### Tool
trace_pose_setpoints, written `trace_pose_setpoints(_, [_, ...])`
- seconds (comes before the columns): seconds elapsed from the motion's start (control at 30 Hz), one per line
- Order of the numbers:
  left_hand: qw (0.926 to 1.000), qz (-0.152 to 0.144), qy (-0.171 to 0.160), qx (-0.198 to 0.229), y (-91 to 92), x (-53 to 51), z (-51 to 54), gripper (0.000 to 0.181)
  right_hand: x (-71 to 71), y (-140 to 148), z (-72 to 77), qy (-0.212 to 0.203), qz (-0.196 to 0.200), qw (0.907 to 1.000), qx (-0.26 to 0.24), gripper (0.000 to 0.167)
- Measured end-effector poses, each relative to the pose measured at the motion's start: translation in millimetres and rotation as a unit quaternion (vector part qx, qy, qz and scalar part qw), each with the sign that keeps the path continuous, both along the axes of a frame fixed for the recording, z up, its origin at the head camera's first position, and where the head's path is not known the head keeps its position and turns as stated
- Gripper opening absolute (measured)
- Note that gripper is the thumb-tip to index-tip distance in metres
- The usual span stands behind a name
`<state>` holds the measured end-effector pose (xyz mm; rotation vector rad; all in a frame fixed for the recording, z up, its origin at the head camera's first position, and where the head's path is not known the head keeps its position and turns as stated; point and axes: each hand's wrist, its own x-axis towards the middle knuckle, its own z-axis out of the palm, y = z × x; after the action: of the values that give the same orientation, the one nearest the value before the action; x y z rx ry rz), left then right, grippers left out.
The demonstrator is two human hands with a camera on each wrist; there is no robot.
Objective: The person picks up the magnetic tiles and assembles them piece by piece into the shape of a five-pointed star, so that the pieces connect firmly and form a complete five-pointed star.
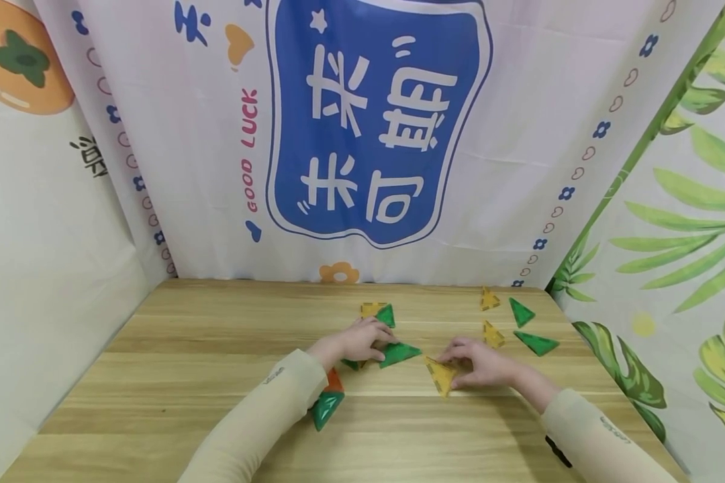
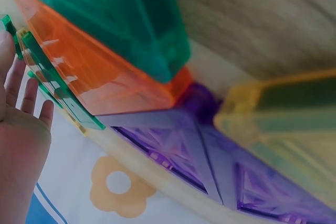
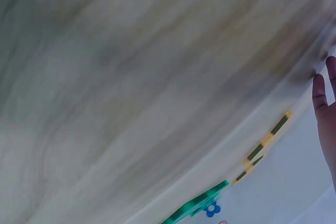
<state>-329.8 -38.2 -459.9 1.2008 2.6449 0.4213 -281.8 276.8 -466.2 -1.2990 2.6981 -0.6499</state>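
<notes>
My left hand (image 1: 362,341) holds a green triangular magnetic tile (image 1: 401,354) by its left end, thumb and fingers at its edges. Another green triangle (image 1: 386,315) and a yellow tile (image 1: 371,309) lie just beyond these fingers. To the right, my right hand (image 1: 483,363) pinches a yellow triangular magnetic tile (image 1: 440,376) flat on the table, a small gap from the held green one. The right wrist view shows only some fingers of that hand, not its tile. Beside the left forearm lie an orange tile (image 1: 333,382) and a dark green tile (image 1: 327,408), partly covered by the sleeve.
Two yellow triangles (image 1: 489,298) and two green triangles (image 1: 536,343) lie at the table's back right. Purple tiles (image 2: 163,150) and a yellow tile (image 2: 283,129) show up close in the left wrist view. Printed cloth (image 1: 217,261) hangs behind the wooden table (image 1: 175,376).
</notes>
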Motion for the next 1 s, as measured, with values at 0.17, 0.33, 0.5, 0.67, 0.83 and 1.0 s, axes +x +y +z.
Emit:
trace_pose_setpoints(0.17, [0.9999, 0.005, 0.008, 0.003, 1.4, 3.4, 0.5, 0.047, 3.4, -13.8, -3.0, 0.046, -0.030, 0.9984, 0.014, 0.044])
trace_pose_setpoints(0.33, [0.9999, 0.011, 0.007, 0.006, 1.3, 7.0, 3.4, 0.048, 6.7, -27.2, -5.8, 0.071, -0.073, 0.9947, 0.018, 0.045])
trace_pose_setpoints(0.5, [0.9999, 0.013, 0.010, 0.005, 0.8, 8.7, 4.3, 0.048, 10.6, -37.5, -7.5, 0.078, -0.115, 0.9902, 0.011, 0.047])
trace_pose_setpoints(0.67, [0.9998, 0.012, 0.011, 0.009, 0.6, 8.4, 4.4, 0.047, 12.3, -45.8, -9.2, 0.075, -0.156, 0.9849, 0.010, 0.052])
trace_pose_setpoints(0.83, [0.9998, 0.010, 0.011, 0.009, 0.6, 7.9, 3.3, 0.047, 10.3, -52.0, -12.2, 0.065, -0.186, 0.9805, 0.007, 0.063])
trace_pose_setpoints(1.0, [0.9998, 0.011, 0.014, 0.009, 1.5, 7.0, 1.9, 0.047, 6.0, -58.5, -14.3, 0.046, -0.214, 0.9756, 0.014, 0.073])
